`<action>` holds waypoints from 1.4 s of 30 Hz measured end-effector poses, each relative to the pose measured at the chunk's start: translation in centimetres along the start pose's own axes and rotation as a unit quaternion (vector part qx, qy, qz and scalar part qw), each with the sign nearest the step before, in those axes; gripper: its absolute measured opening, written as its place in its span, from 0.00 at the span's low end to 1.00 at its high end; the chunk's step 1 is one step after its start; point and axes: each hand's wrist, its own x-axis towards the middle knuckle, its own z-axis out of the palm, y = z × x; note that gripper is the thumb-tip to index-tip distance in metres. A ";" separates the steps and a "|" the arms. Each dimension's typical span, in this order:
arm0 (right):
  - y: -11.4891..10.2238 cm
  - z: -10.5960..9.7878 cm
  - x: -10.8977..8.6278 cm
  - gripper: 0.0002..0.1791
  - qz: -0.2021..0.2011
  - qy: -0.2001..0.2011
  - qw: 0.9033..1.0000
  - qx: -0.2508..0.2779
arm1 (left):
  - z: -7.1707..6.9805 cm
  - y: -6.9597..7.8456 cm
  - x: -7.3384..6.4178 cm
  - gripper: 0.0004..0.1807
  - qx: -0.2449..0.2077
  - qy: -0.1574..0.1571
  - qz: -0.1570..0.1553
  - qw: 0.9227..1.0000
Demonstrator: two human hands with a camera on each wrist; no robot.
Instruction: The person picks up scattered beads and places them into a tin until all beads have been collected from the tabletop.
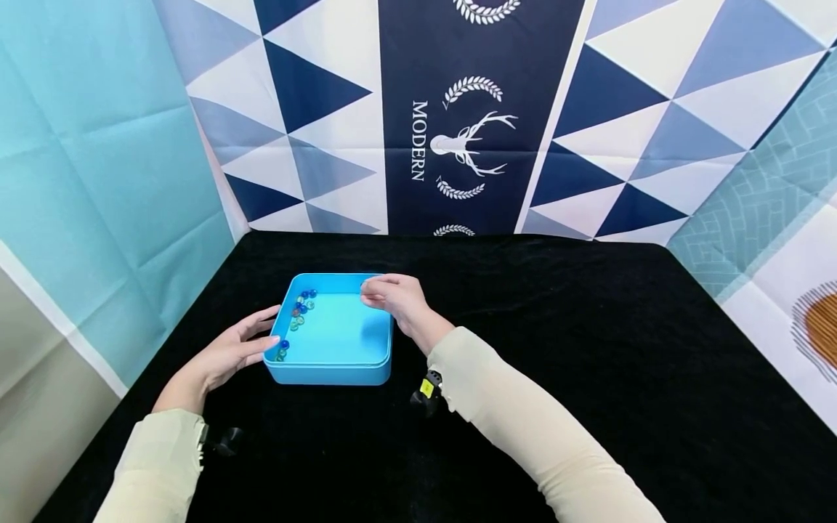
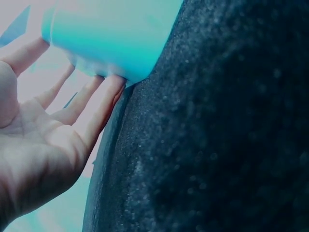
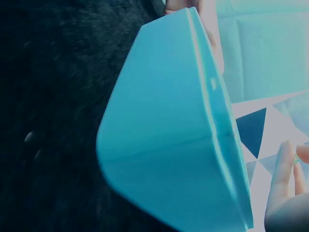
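Note:
A light blue square box [image 1: 336, 372] with an open top stands on the black cloth in the head view. Several glass marbles [image 1: 301, 309], blue, green and clear, lie along its left inner side. My left hand [image 1: 230, 350] rests against the box's left side, fingertips [image 2: 113, 83] on the outer wall and thumb at the rim. Over the far right corner of the box, my right hand [image 1: 399, 296] is raised with thumb and fingers together. In the right wrist view they pinch a small greenish marble [image 3: 296, 158], mostly hidden by the fingertips.
Black cloth [image 1: 588, 363] covers the table around the box. Behind it hangs a patterned curtain [image 1: 327, 109] with triangles and a deer head, and a light blue fabric [image 1: 98, 145] hangs at the left. Each wrist wears a small black device [image 1: 428, 392].

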 end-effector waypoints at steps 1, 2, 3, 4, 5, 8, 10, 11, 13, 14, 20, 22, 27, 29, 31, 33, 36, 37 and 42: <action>0.1 0.2 0.0 0.07 0.002 -0.003 1.000 -0.001 | 0.0 0.0 0.0 0.42 -0.001 0.000 -0.001 1.000; 0.2 0.5 0.1 0.07 0.005 -0.006 1.000 -0.001 | 0.1 -0.1 0.0 0.42 -0.003 0.001 -0.001 1.000; 0.3 0.7 0.1 0.07 0.009 -0.008 1.000 -0.001 | 0.1 -0.1 0.0 0.42 -0.005 -0.001 0.000 1.000; 0.4 0.9 0.1 0.07 0.012 -0.010 1.000 -0.004 | 0.1 -0.2 0.0 0.42 -0.007 -0.001 0.001 1.000; 0.5 1.2 0.1 0.06 0.015 -0.012 1.000 -0.007 | 0.2 -0.2 0.0 0.42 -0.010 -0.002 0.001 1.000; 0.7 1.8 0.1 0.06 0.022 -0.017 1.000 -0.015 | 0.2 -0.2 0.0 0.42 -0.010 -0.001 0.002 1.000; 0.9 2.1 0.1 0.06 0.022 -0.019 0.999 -0.020 | 0.3 -0.2 0.0 0.42 -0.007 0.002 0.001 1.000; 1.0 2.3 0.1 0.06 0.022 -0.020 0.999 -0.022 | 0.3 -0.2 0.0 0.42 -0.005 0.003 0.002 1.000; 1.0 2.5 0.0 0.06 0.021 -0.023 0.999 -0.027 | 0.3 -0.2 0.1 0.42 -0.002 0.004 0.001 1.000; 1.0 2.6 0.0 0.06 0.020 -0.024 0.999 -0.026 | 0.3 -0.2 0.1 0.41 0.000 0.003 0.002 1.000; 1.2 2.8 0.0 0.07 0.026 -0.028 0.999 -0.031 | 0.3 -0.1 0.0 0.42 -0.003 -0.003 0.003 1.000; 1.3 2.8 -0.2 0.08 0.029 -0.029 0.999 -0.034 | 0.4 0.0 -0.1 0.41 -0.005 -0.003 0.004 1.000; 1.6 2.5 -0.7 0.12 0.024 -0.043 0.998 -0.031 | 0.4 -0.1 -0.1 0.42 -0.010 -0.002 0.005 1.000; 1.8 2.3 -1.0 0.13 0.016 -0.049 0.998 -0.029 | 0.4 -0.2 0.0 0.43 -0.012 0.000 0.002 1.000; 1.9 2.0 -1.3 0.12 0.006 -0.052 0.998 -0.027 | 0.5 -0.2 0.0 0.43 -0.013 -0.001 0.002 1.000; 2.0 1.8 -1.8 0.11 -0.005 -0.051 0.998 -0.031 | 0.4 -0.3 0.1 0.43 -0.013 -0.001 0.003 1.000; 2.3 1.3 -2.3 0.11 -0.022 -0.049 0.998 -0.031 | 0.4 -0.4 0.1 0.43 -0.013 -0.003 0.004 1.000; 2.3 1.1 -2.5 0.11 -0.028 -0.051 0.998 -0.032 | 0.5 -0.4 0.1 0.43 -0.015 -0.002 0.003 1.000; 2.5 -0.1 -3.3 0.12 -0.052 -0.058 0.997 -0.028 | 0.5 -0.3 0.1 0.42 -0.014 -0.002 0.004 1.000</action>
